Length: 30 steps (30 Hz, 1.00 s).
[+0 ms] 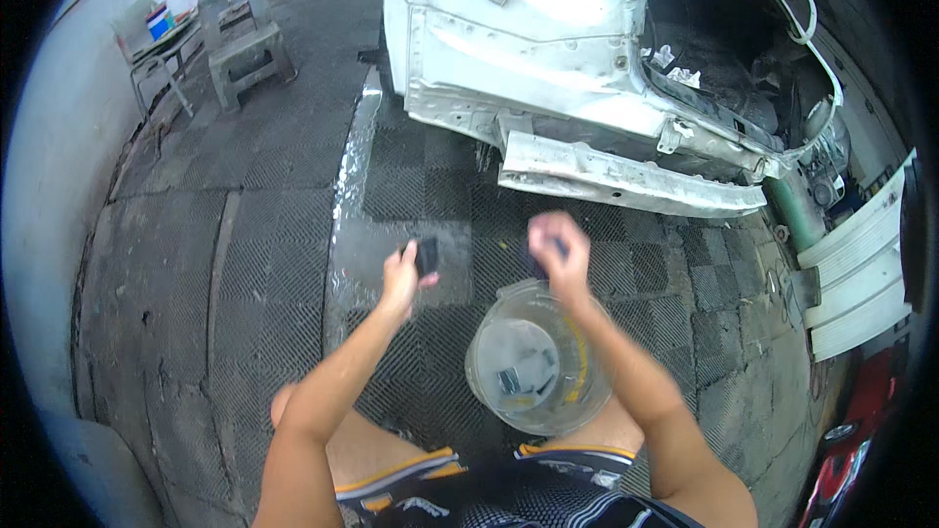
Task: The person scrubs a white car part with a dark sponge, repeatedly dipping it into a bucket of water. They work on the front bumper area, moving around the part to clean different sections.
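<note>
Left hand [401,279] out in front, left of the bucket, thumb and fingers pinching a black block [426,256], flat and roughly rectangular. Block is up off the floor, over the wet patch [445,286].

Right hand [565,256] blurred, above the far right rim of the clear bucket [481,370]. Fingers curled in around a dark piece [548,252]; blur hides its exact shape, can't tell which fingers press on it. The 2 hands are apart.

Bucket sits upright between the knees, slightly right, yellow marking on its right side. Inside: cloudy greyish water [523,340] and a few small pieces, the clearest a dark rectangular piece [509,380] toward the lower left. Exact count unclear.

Person is low, knees bent, shorts with yellow and white trim. Floor [274,264] is dark, ribbed mats, wet streak running up left of centre.

Ahead: white car body [518,49], bare, long sill [626,176] along its lower edge. Upper left by the wall: grey stool [245,47], plus a chair [161,51] carrying a blue-and-white container [158,23]. Right side: green cylinder [794,215], white ribbed panel [866,264], something red at lower right.
</note>
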Motion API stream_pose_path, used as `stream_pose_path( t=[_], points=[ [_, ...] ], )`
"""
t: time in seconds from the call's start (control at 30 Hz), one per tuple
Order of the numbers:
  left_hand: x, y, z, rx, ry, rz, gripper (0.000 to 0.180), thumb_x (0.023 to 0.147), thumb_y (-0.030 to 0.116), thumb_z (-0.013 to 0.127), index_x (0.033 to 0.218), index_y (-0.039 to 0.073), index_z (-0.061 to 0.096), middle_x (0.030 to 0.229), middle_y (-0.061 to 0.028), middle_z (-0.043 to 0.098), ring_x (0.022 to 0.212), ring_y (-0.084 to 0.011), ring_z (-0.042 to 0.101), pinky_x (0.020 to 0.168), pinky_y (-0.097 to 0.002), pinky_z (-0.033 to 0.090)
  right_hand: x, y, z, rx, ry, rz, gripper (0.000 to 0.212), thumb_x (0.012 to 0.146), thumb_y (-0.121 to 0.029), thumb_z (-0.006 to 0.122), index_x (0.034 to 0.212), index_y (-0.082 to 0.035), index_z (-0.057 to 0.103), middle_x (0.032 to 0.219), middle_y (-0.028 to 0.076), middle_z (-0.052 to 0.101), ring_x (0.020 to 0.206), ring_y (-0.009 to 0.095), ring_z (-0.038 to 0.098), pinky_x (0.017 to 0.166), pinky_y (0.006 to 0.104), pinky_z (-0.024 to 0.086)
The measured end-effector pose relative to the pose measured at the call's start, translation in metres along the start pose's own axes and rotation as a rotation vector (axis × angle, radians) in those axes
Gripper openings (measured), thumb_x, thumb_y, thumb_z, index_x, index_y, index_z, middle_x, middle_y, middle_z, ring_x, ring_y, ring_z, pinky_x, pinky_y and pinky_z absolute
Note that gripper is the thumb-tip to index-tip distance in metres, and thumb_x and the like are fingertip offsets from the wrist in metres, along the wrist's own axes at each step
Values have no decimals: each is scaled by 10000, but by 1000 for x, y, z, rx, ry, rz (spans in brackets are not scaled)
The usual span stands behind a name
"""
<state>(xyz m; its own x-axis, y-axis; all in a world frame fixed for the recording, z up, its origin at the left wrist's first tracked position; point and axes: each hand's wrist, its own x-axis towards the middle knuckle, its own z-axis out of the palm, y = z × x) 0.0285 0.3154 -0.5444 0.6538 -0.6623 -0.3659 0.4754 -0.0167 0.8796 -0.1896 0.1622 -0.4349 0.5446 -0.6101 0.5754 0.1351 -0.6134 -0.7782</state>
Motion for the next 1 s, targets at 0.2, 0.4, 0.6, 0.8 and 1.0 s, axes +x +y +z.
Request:
stream_pose_path(
  t=[0.2, 0.4, 0.6, 0.8, 1.0],
  points=[
    [-18, -32, -47, 63, 3, -56, 400, 1097, 318, 507, 1249, -37, 609, 1111, -110, 683, 886, -204, 701, 633, -339, 659, -228, 163, 12, -300, -802, 1325, 774, 822, -431, 783, 1402, 35, 569, 1271, 173, 682, 1128, 313, 674, 923, 408, 545],
    [-36, -64, -17, -7, -194, -106, 388, 1100, 299, 493, 1329, -8, 554, 1282, -149, 615, 1139, -282, 645, 762, -467, 671, -358, 243, 31, -1257, -766, 642, 810, 883, -489, 708, 1485, -15, 444, 1302, 242, 646, 1191, 477, 634, 1003, 531, 521],
    [-25, -14, 6, -243, -128, 112, 438, 1115, 269, 483, 1448, -14, 481, 1427, -138, 542, 1272, -277, 576, 1013, -480, 589, -177, 135, -23, 202, -420, 1509, 379, 866, -356, 784, 1152, -127, 685, 1135, 25, 684, 992, 209, 677, 847, 447, 606],
    [11, 157, 195, 372, -247, 1322, 503, 1065, 106, 485, 1551, -7, 428, 1596, -212, 447, 1506, -312, 403, 1239, -419, 298, 89, -89, -78, 22, -159, 423, 408, 852, -191, 802, 1213, -73, 652, 1198, 84, 638, 990, 208, 652, 630, 344, 596],
    [63, 231, 289, 721, 343, 1659, 585, 963, 134, 530, 1532, 23, 453, 1651, -152, 378, 1570, -241, 280, 1210, -525, 164, 328, -121, -29, -876, 198, -415, 252, 853, -237, 720, 1031, -58, 702, 992, 213, 722, 955, 420, 698, 839, 492, 554]
  ],
)
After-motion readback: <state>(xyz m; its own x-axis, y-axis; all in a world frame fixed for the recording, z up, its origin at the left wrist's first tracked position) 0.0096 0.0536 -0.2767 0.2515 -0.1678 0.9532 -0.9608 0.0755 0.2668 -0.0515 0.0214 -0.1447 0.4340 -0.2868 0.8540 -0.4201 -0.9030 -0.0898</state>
